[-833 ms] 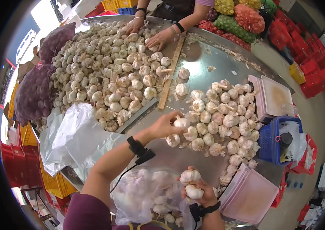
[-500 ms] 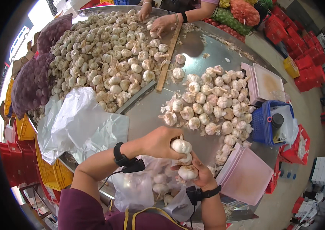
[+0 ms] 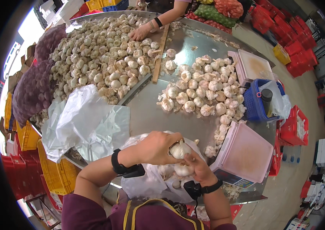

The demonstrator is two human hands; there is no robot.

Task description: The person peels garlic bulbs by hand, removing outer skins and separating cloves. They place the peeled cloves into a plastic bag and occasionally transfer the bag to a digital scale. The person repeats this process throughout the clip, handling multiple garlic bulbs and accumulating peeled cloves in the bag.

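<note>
A: State the condition of each hand at lower centre.

B: The left hand (image 3: 156,147) is clamped on the upper garlic bulb (image 3: 180,150). The right hand (image 3: 199,168) is closed around the lower garlic bulb (image 3: 184,170); its thumb bears against the upper one. The hands are close together. A black strap device is fitted at each wrist.

A: What is located beneath them?

B: A clear plastic bag (image 3: 141,187), containing further bulbs, partly hidden by the hands.

A: Identify the surrounding items, working outward.

B: Lower right: a scale (image 3: 246,153) with a pink tray. Left of centre: crumpled white plastic sheeting (image 3: 82,119). Right of centre, on the metal table (image 3: 145,115): a loose garlic group (image 3: 200,94). Beside it: a blue basket (image 3: 251,105) holding a dark-capped bottle (image 3: 266,96).

A: And the far side?

B: Upper centre: a wooden strip (image 3: 161,55) between that group and a large garlic heap (image 3: 97,57) at upper left. Purple mesh sacks (image 3: 32,90) adjoin the heap. A co-worker's hand (image 3: 141,33) is at the heap's far edge; its grip cannot be determined.
</note>
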